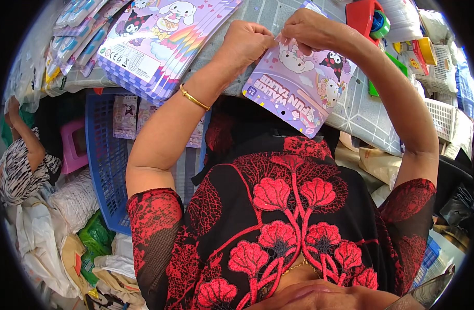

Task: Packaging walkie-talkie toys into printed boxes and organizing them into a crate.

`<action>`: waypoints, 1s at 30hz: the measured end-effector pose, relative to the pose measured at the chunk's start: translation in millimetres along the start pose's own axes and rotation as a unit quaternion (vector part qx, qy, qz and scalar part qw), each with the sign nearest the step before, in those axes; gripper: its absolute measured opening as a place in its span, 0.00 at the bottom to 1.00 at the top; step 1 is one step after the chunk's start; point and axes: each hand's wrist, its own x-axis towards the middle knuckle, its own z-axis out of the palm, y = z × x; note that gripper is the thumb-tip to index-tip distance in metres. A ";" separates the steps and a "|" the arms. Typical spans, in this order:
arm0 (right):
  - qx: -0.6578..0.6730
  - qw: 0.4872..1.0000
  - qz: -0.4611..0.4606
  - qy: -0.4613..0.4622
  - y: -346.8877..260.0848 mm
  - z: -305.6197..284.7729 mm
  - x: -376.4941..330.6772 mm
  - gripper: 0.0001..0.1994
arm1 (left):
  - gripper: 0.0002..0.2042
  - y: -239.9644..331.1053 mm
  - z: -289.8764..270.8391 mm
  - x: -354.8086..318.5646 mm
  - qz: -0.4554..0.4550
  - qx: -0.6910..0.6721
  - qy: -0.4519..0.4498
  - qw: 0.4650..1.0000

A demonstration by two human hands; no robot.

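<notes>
A purple printed backing card [288,95] with cartoon characters lies tilted over the table's near edge, its print upside down to me. My left hand [247,45] pinches the card's far left corner with fingers pressed together. On the same far edge, the curled fingers of my right hand [310,32] grip the card close beside the left ones. Whether anything small sits between the fingertips is hidden. Left of my left forearm, a fanned stack of similar purple cards [144,57] rests on the grey patterned table [363,121].
Packaged blue-and-white items [81,31] lie at the far left. A blue basket [103,155] with printed packs stands below the table edge. A red tape dispenser [361,18], yellow tape roll [427,51] and white basket [439,118] are at right. Another person's arm [27,137] and a pink stool [73,147] are left.
</notes>
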 end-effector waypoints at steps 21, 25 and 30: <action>-0.446 0.890 0.062 -0.072 -47.5 -4.9 10.2 0.13 | 0.04 -17.8 2.3 9.9 0.043 -0.006 0.020 0.999; -0.316 0.941 0.120 -0.004 -65.2 -10.4 -17.3 0.16 | 0.03 -15.2 -1.1 8.2 0.032 -0.001 0.020 0.999; -0.178 0.979 0.088 0.044 -15.6 -3.5 -4.8 0.27 | 0.03 -13.2 0.2 8.0 0.032 -0.009 0.006 0.999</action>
